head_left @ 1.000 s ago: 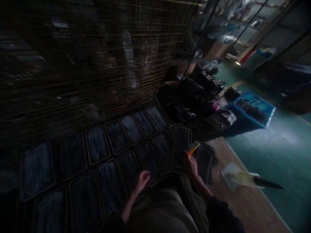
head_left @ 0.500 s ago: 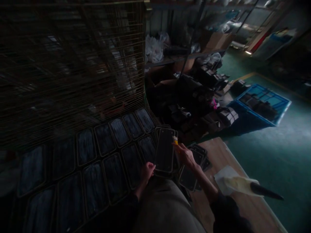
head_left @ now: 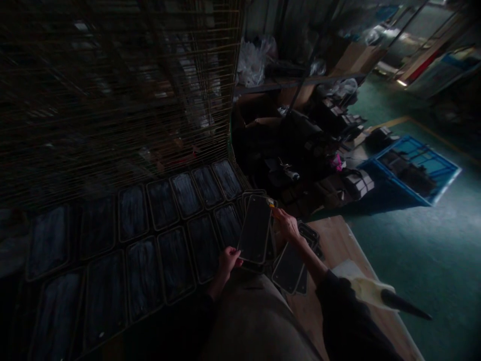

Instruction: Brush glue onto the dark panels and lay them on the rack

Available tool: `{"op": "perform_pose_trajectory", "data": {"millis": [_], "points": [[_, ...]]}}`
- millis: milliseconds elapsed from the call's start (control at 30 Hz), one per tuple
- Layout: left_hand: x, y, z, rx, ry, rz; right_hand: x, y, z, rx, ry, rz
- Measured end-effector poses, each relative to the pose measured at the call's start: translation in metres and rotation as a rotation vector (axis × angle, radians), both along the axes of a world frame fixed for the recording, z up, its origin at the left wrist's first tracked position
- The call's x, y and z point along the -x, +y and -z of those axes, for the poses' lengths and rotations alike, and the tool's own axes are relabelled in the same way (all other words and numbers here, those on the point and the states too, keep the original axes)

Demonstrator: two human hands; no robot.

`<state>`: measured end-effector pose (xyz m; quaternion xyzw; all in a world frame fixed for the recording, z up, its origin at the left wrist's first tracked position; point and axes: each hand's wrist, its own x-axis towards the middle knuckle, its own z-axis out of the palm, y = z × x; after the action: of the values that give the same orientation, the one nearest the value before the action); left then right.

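My left hand [head_left: 228, 259] pinches the lower left corner of a dark rectangular panel [head_left: 256, 230] with rounded corners and a pale rim. The panel is tilted above a stack of similar panels. At its upper right edge, my right hand [head_left: 286, 223] is closed on a small yellow-handled brush [head_left: 271, 204] with a pale tip; the fingers hide most of its handle. Below my right forearm lie more loose dark panels [head_left: 289, 268], overlapping one another. To the left, rows of panels with whitish streaks [head_left: 145, 276] lie side by side.
A wire mesh rack [head_left: 195, 90] rises behind the rows. On the wooden board [head_left: 338, 235] at right lies a pale object with a long dark pointed end [head_left: 402, 302]. Beyond stand a blue crate [head_left: 398, 193], a cluttered shelf [head_left: 270, 87] and stacked dark pieces.
My right hand and the brush have shifted up slightly along the panel's right side. The panel has tilted a little, its corner still in my left hand. The view has turned slightly.
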<state>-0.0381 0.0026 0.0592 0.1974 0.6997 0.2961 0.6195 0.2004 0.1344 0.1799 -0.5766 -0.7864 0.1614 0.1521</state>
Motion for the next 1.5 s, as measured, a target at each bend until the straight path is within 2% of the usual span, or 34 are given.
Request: {"op": "perform_pose_trajectory", "data": {"millis": [167,333,533,667,767,867,933,1100,1233,1300,1367,1500], "points": [[0.0,-0.002,0.0,-0.036,-0.126,-0.086,0.003,-0.005,0.01,0.033,-0.01,-0.044],[-0.003,-0.004,-0.009,-0.014,-0.145,-0.126,0.001,-0.04,0.016,0.108,-0.003,-0.125],[-0.002,-0.006,-0.009,0.005,-0.184,-0.133,0.003,-0.108,-0.001,0.321,0.057,-0.204],[-0.002,-0.006,-0.003,-0.008,-0.173,-0.138,0.008,-0.131,-0.01,0.468,0.189,-0.206],[-0.002,-0.005,0.001,-0.013,-0.18,-0.142,0.01,-0.121,-0.005,0.58,0.346,-0.189],[-0.002,-0.004,0.003,-0.006,-0.187,-0.125,0.01,-0.089,0.007,0.636,0.413,-0.158],[-0.002,-0.004,0.004,-0.027,-0.184,-0.113,0.009,-0.06,0.013,0.558,0.384,-0.091],[-0.001,-0.004,0.008,-0.068,-0.188,-0.123,0.008,0.004,0.013,0.151,0.196,0.019],[-0.002,-0.004,0.007,-0.059,-0.19,-0.133,0.014,0.031,0.011,0.077,0.101,-0.027],[-0.002,-0.003,0.005,-0.048,-0.198,-0.139,0.019,0.031,0.014,0.074,0.074,-0.05],[-0.002,-0.003,0.002,-0.043,-0.201,-0.138,0.023,0.018,0.018,0.088,0.056,-0.072],[0.0,-0.003,-0.004,-0.052,-0.193,-0.135,0.027,-0.04,0.021,0.195,-0.023,-0.205]]}}
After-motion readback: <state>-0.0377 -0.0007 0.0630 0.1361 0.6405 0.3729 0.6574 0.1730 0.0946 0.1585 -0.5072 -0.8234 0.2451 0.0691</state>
